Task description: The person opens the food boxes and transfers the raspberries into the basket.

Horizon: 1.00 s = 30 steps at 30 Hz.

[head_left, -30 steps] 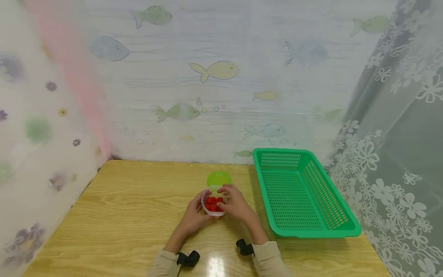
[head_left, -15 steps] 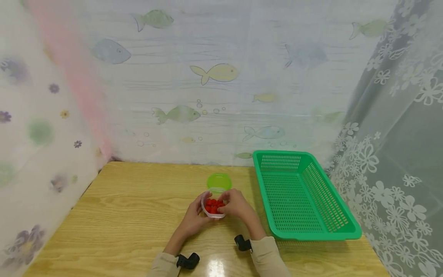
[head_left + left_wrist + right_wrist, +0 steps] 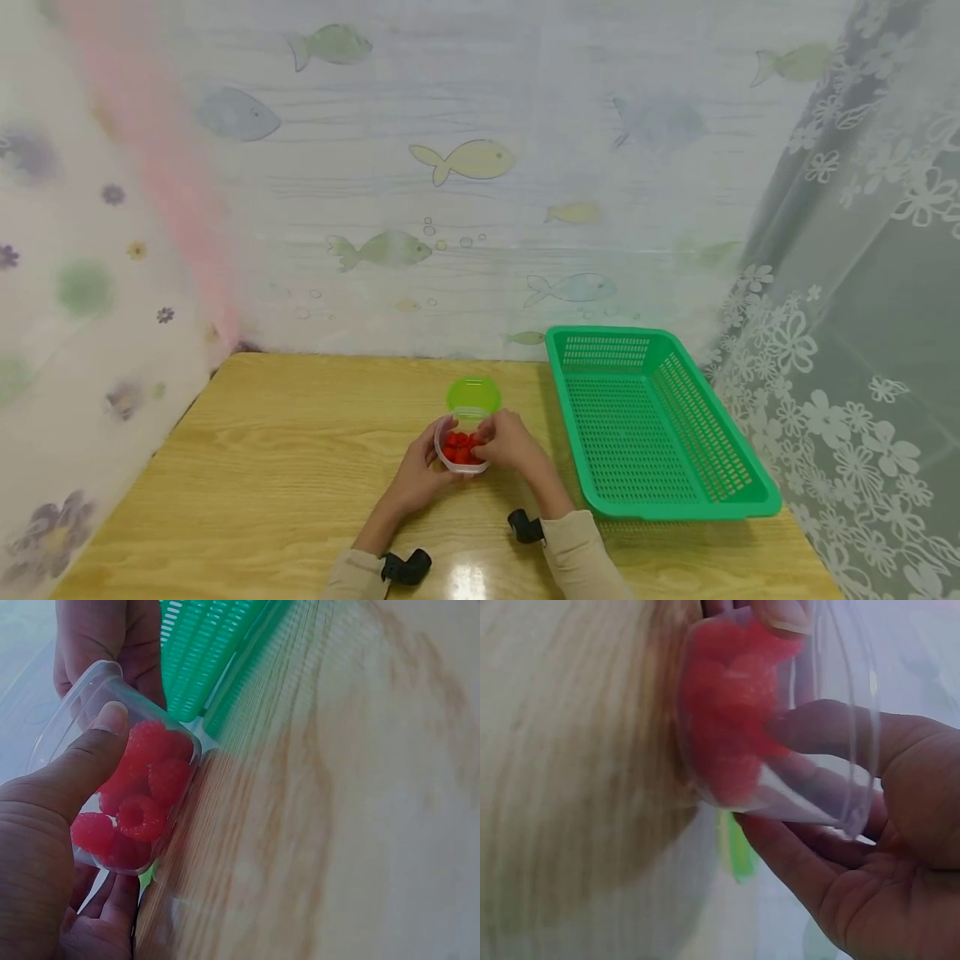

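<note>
A small clear plastic container with several red raspberries is on the table in the head view. My left hand holds it at its left side; in the left wrist view the thumb hooks over the rim and fingers lie outside the wall. My right hand reaches in from the right. In the right wrist view its thumb is inside the container against a raspberry, and other fingers lie outside the wall. The fingertips' grip is partly hidden.
A round green lid lies just behind the container. A large green plastic basket stands on the right of the wooden table. Printed curtains hang behind and at both sides.
My right hand's thumb and fingers have closed together among the raspberries, from a wider spread. The left hand and container have stayed nearly in place.
</note>
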Each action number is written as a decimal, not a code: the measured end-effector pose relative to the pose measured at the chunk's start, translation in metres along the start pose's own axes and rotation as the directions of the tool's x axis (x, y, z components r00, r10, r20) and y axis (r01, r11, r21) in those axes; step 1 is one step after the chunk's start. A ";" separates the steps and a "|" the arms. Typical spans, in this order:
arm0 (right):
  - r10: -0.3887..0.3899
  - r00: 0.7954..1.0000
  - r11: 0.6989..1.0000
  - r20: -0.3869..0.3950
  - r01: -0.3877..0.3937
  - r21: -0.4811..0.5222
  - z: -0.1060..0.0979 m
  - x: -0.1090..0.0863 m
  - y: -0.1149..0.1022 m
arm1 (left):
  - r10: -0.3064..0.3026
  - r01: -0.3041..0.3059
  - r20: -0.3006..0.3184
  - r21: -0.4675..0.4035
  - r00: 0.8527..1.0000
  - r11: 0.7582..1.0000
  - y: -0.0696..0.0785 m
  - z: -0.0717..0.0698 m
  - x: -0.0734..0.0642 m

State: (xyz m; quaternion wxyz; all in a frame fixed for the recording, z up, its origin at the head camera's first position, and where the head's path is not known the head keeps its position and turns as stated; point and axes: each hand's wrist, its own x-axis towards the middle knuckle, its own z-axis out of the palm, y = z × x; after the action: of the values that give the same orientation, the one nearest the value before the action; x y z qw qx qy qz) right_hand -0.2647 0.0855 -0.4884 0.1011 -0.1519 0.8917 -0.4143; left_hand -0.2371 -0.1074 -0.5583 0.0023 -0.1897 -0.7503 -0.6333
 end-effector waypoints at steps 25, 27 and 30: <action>-0.039 0.999 0.998 -0.016 0.040 0.038 0.009 0.000 0.004 | -0.031 0.031 -0.009 -0.023 0.999 0.999 0.000 -0.002 -0.002; -0.040 0.999 0.998 -0.024 0.041 0.041 0.011 0.001 0.003 | -0.029 0.029 -0.012 -0.010 1.000 1.000 0.001 -0.003 -0.002; -0.037 0.999 0.999 -0.026 0.038 0.038 0.011 0.001 0.002 | -0.007 0.007 -0.013 0.004 1.000 1.000 0.001 -0.003 -0.002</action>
State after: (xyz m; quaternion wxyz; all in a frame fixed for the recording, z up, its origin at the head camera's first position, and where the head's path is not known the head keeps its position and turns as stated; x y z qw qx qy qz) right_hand -0.2625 0.0783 -0.4974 0.0850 -0.1613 0.8817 -0.4352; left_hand -0.2353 -0.1105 -0.5570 0.0055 -0.1830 -0.7522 -0.6330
